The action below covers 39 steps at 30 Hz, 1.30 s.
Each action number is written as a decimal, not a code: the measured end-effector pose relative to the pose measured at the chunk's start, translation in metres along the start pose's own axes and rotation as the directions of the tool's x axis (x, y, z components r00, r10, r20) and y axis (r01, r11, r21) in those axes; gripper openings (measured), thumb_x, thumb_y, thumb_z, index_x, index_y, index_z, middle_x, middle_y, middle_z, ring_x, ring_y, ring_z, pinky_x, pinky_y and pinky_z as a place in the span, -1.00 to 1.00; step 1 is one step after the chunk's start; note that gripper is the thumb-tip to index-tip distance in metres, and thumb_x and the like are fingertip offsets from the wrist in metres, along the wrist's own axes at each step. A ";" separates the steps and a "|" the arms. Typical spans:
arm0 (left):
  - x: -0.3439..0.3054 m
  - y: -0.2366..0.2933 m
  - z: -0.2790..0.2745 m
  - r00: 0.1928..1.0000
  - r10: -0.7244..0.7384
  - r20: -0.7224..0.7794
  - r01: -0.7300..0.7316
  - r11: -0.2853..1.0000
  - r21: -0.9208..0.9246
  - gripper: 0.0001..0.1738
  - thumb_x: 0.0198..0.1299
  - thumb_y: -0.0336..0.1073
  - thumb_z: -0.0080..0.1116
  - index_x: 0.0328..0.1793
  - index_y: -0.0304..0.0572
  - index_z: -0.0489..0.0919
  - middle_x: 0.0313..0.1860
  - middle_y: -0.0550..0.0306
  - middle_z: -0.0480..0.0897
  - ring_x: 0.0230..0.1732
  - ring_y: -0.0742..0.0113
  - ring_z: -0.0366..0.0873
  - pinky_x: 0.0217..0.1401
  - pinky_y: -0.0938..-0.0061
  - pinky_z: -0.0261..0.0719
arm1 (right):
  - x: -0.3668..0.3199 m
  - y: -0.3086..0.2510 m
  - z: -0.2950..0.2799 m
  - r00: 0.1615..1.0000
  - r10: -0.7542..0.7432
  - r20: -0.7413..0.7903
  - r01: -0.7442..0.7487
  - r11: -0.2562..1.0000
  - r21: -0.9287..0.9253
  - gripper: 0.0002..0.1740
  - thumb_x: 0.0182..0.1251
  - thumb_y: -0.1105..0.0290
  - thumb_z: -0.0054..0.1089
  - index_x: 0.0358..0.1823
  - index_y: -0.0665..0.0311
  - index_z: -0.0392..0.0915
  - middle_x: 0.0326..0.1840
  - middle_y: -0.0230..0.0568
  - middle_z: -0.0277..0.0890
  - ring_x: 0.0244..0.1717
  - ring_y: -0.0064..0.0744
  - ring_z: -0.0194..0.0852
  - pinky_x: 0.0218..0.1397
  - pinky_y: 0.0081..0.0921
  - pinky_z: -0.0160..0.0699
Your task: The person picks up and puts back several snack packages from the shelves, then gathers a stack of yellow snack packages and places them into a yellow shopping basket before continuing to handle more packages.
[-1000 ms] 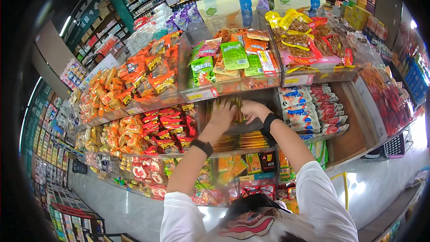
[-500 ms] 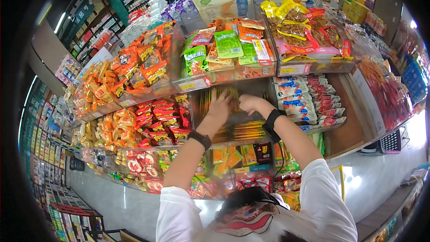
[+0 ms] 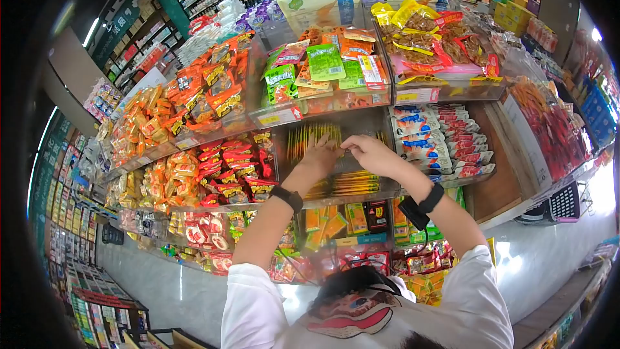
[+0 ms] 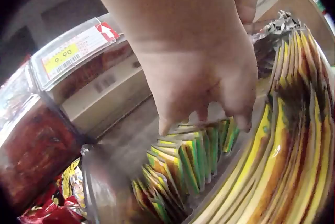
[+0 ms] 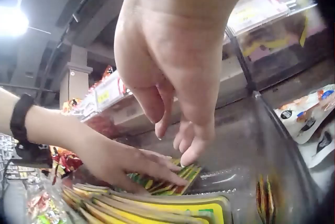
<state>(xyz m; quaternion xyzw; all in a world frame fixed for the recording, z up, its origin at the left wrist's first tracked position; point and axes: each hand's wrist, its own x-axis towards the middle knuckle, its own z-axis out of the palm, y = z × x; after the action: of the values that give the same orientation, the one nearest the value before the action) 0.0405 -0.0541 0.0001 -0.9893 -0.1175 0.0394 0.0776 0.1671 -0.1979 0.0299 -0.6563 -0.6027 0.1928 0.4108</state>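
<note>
My left hand (image 3: 320, 156) lies over a row of thin yellow-and-green snack packets (image 4: 196, 156) standing on edge in a clear bin (image 5: 230, 140). Its fingers reach down to their top edges. Close beside it, my right hand (image 3: 372, 155) hangs with fingers pointing down and loosely bent. One right fingertip is right at the end of the row in the right wrist view, with nothing seen gripped. Nearer me in the same bin is another row of yellow packets (image 3: 354, 183). A pair of packets (image 5: 265, 198) stands apart at the bin's right side.
Red-wrapped snacks (image 3: 239, 171) fill the bin to the left, white-and-blue packets (image 3: 420, 139) the one to the right. An upper tier with green and orange pouches (image 3: 326, 63) and a price tag (image 4: 65, 59) rises behind. Bare wooden shelf (image 3: 494, 184) shows farther right.
My right hand has shifted from its bent, closed-looking pose to fingers stretched toward the left hand, its wrist swinging right. The left hand stays on the packets. The head view has shifted slightly.
</note>
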 end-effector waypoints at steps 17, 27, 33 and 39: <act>0.011 0.010 -0.003 0.972 -0.003 -0.235 0.001 1.000 -0.007 -0.64 0.00 -0.27 0.25 -0.03 -0.14 0.55 -0.15 0.08 0.56 0.11 0.12 0.42 0.35 0.01 0.18 | -0.155 -0.029 -0.018 0.963 0.267 -0.035 -0.253 0.941 0.224 -0.80 0.31 0.45 0.01 -0.08 0.31 0.49 -0.23 -0.16 0.56 -0.24 -0.38 0.52 -0.15 -0.48 0.46; -0.133 0.077 -0.048 0.866 0.035 -0.499 -0.158 0.965 -0.207 -0.88 0.09 -0.34 0.19 -0.28 -0.21 0.55 -0.43 0.04 0.56 -0.35 0.06 0.54 -0.29 0.25 0.51 | -0.203 0.056 0.040 0.896 0.358 0.263 -0.402 0.905 0.136 -0.66 0.28 0.26 0.09 -0.02 0.31 0.47 -0.11 -0.02 0.56 -0.09 -0.14 0.55 -0.02 -0.35 0.50; -0.184 0.119 0.077 0.942 -0.331 -0.062 0.219 0.742 -0.634 -0.78 0.17 -0.24 0.14 -0.18 -0.25 0.56 -0.39 -0.03 0.62 -0.37 0.01 0.58 -0.31 0.29 0.54 | -0.186 0.082 0.118 0.980 0.116 0.160 -0.086 0.979 -0.182 -0.55 0.18 0.30 0.16 0.10 0.29 0.38 0.06 0.02 0.41 0.02 0.05 0.41 0.08 -0.22 0.41; -0.163 0.134 0.156 0.768 -0.477 0.428 0.559 0.173 -0.811 -0.59 0.28 -0.06 0.01 0.01 -0.27 0.54 -0.16 -0.14 0.63 -0.12 0.12 0.60 -0.06 0.41 0.50 | -0.161 0.095 0.179 1.000 0.021 0.003 -0.016 0.839 -0.543 -0.29 0.05 0.28 0.27 0.26 0.22 0.24 0.23 0.03 0.26 0.09 0.02 0.33 0.24 -0.12 0.22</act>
<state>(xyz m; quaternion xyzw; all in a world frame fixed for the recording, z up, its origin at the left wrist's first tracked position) -0.1024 -0.1993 -0.1658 -0.7577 -0.4494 -0.0230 -0.4728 0.0610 -0.2900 -0.1880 -0.7507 -0.6280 0.0210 0.2038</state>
